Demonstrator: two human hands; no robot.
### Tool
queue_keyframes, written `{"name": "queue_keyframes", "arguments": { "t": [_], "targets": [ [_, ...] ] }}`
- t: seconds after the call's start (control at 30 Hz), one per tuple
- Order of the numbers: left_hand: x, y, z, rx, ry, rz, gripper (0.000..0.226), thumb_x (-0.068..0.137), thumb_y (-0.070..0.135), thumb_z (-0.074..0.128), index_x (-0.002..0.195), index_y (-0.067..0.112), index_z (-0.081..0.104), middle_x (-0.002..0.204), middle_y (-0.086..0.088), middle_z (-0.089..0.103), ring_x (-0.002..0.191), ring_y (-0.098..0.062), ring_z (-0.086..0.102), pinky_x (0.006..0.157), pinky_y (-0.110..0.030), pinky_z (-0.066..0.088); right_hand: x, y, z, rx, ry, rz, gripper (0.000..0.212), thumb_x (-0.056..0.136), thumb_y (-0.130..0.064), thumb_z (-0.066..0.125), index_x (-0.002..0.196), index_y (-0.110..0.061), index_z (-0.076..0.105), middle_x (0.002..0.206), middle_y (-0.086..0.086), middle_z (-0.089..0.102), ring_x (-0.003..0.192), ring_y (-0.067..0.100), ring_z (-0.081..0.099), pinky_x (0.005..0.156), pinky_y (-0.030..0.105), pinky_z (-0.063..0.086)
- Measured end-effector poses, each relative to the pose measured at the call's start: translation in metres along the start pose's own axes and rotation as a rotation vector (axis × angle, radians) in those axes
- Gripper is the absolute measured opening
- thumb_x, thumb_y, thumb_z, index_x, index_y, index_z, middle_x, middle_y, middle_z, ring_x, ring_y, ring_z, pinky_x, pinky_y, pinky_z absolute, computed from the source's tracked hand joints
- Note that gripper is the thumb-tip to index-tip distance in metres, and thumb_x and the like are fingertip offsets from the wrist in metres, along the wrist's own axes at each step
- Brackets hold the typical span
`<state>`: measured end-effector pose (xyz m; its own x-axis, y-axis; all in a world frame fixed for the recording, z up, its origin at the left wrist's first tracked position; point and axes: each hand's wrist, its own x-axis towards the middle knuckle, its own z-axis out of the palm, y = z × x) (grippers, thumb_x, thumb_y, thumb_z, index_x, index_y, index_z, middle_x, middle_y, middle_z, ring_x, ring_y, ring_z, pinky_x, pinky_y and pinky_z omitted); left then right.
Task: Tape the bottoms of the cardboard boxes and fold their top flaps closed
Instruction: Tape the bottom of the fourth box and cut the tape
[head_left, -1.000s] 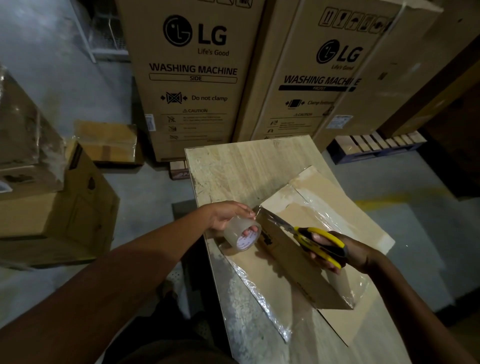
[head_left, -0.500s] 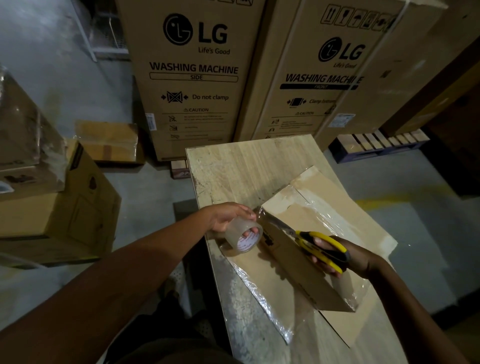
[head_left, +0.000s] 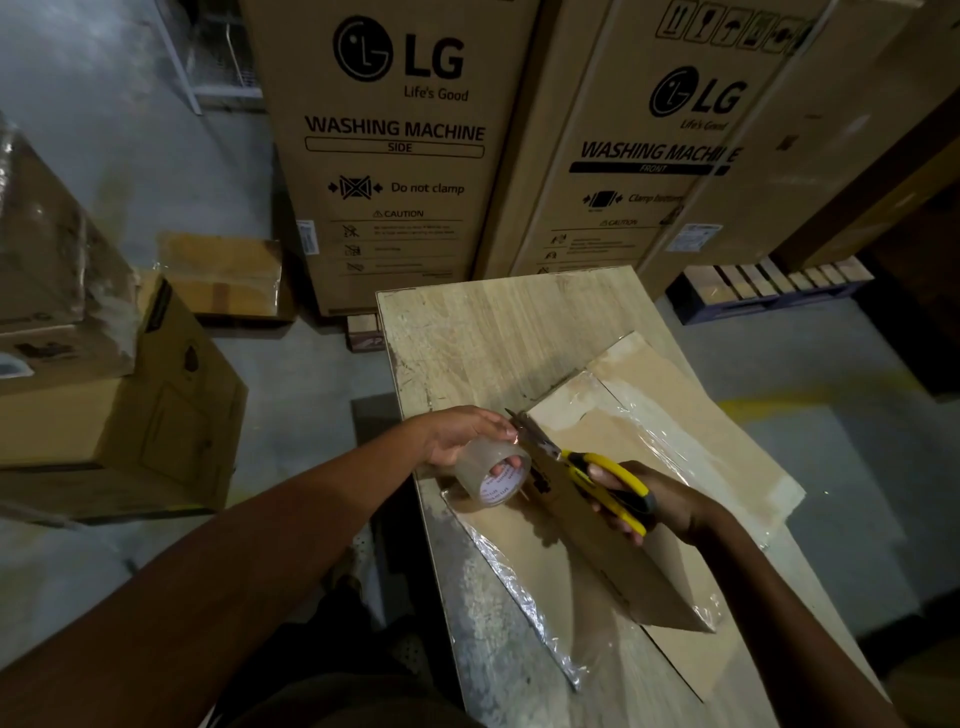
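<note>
1: Two hands, both full. What has the left hand (head_left: 460, 436) got?

2: A roll of clear packing tape (head_left: 493, 475), low in the middle of the frame. The fingers curl over its top, and fingertips show inside the core, which carries red print. The roll sits at the near left corner of the cardboard box (head_left: 613, 566).

1: And the right hand (head_left: 665, 501)?

2: It grips yellow-handled scissors (head_left: 576, 460), fingers through the loops. The blades point up and left, ending just beside the left hand's fingers at the top of the roll. I cannot tell whether they are parted or closed.

1: Where does the box lie?

2: On the pale wooden table (head_left: 493, 343), right of centre and turned at an angle. Its upper face shines with clear tape or film, and a crinkled clear plastic sheet (head_left: 524, 592) runs along its lower left edge. A paler cardboard sheet (head_left: 717, 431) lies under it and overhangs the table's right edge.

1: And behind?

2: Across the top of the frame stand the LG washing machine carton marked SIDE (head_left: 395, 234) and the carton marked FRONT (head_left: 639, 244). A blue pallet (head_left: 727, 312) shows at the upper right. At the left edge, brown stacked boxes (head_left: 130, 415) sit on the grey concrete floor (head_left: 311, 364), with a smaller film-wrapped box (head_left: 223, 275) beside the SIDE carton.
</note>
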<state>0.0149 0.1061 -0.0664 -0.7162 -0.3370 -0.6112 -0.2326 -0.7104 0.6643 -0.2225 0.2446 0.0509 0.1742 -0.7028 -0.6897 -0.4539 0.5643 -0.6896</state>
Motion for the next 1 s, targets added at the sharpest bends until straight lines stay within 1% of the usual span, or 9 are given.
{"name": "queue_keyframes", "arguments": {
  "t": [0.1,0.23,0.4,0.6,0.67,0.77,0.83,0.9,1.0],
  "targets": [
    [0.003,-0.004,-0.001,-0.002,0.0,0.005,0.009,0.084,0.016,0.074,0.092,0.014,0.07,0.094,-0.01,0.07,0.089,-0.026,0.065,0.086,-0.037,0.05,0.002,-0.001,0.004,0.003,0.026,0.001,0.096,0.049,-0.088,0.071,0.084,0.002,0.065,0.058,0.017,0.053,0.042,0.023,0.052,0.044,0.024,0.045],
    [0.002,-0.004,0.001,-0.02,-0.029,0.021,0.005,0.085,0.015,0.07,0.089,0.013,0.068,0.092,-0.009,0.069,0.081,-0.022,0.067,0.077,-0.033,0.052,0.003,0.004,0.003,0.03,0.039,0.004,0.096,0.05,-0.087,0.072,0.085,0.002,0.066,0.058,0.018,0.054,0.041,0.022,0.052,0.043,0.024,0.046],
    [0.001,-0.003,0.004,-0.045,-0.029,0.02,0.003,0.092,0.011,0.064,0.09,0.011,0.066,0.093,-0.012,0.068,0.081,-0.024,0.065,0.075,-0.033,0.053,0.005,0.008,0.005,0.051,0.054,-0.022,0.089,0.057,-0.083,0.072,0.082,0.002,0.066,0.058,0.019,0.054,0.04,0.022,0.051,0.043,0.024,0.045],
    [0.0,-0.004,0.006,-0.041,0.002,0.025,0.004,0.088,0.013,0.068,0.092,0.012,0.068,0.094,-0.011,0.069,0.083,-0.023,0.066,0.075,-0.031,0.054,0.004,0.014,0.004,0.068,0.065,-0.055,0.076,0.072,-0.067,0.068,0.083,0.008,0.065,0.056,0.019,0.054,0.039,0.022,0.05,0.044,0.024,0.045],
    [0.0,-0.004,0.006,-0.03,0.012,0.023,0.002,0.09,0.012,0.067,0.092,0.012,0.067,0.093,-0.01,0.069,0.082,-0.022,0.066,0.074,-0.031,0.054,0.004,0.013,0.004,0.059,0.058,-0.053,0.077,0.069,-0.069,0.071,0.084,0.007,0.065,0.058,0.019,0.054,0.04,0.022,0.05,0.044,0.023,0.045],
    [-0.002,-0.005,0.002,0.026,0.007,0.001,0.01,0.086,0.016,0.072,0.094,0.011,0.069,0.093,-0.01,0.07,0.085,-0.024,0.066,0.083,-0.036,0.051,0.006,0.013,0.005,0.039,0.06,-0.051,0.092,0.054,-0.075,0.079,0.084,0.011,0.065,0.056,0.016,0.055,0.038,0.02,0.051,0.043,0.022,0.045],
    [-0.004,-0.008,-0.003,0.074,0.001,-0.025,0.01,0.085,0.015,0.072,0.093,0.01,0.069,0.092,-0.012,0.071,0.085,-0.026,0.066,0.085,-0.037,0.05,0.008,0.014,0.003,0.029,0.047,-0.053,0.095,0.051,-0.075,0.082,0.085,0.013,0.065,0.055,0.015,0.055,0.038,0.019,0.051,0.042,0.022,0.045],
    [-0.009,-0.01,-0.009,0.098,-0.015,-0.048,0.007,0.088,0.01,0.069,0.095,0.007,0.068,0.091,-0.015,0.071,0.082,-0.026,0.067,0.08,-0.036,0.053,0.01,0.015,0.001,0.012,0.025,-0.059,0.09,0.055,-0.072,0.083,0.085,0.011,0.067,0.056,0.016,0.056,0.039,0.02,0.051,0.044,0.024,0.045],
    [-0.018,-0.009,-0.021,0.112,-0.043,-0.065,0.006,0.092,0.004,0.063,0.096,0.0,0.066,0.095,-0.027,0.068,0.075,-0.032,0.067,0.069,-0.035,0.056,0.01,0.019,-0.004,0.051,-0.007,-0.086,0.075,0.066,-0.063,0.082,0.086,0.008,0.07,0.054,0.015,0.055,0.037,0.019,0.052,0.043,0.022,0.045]
  ]
}}
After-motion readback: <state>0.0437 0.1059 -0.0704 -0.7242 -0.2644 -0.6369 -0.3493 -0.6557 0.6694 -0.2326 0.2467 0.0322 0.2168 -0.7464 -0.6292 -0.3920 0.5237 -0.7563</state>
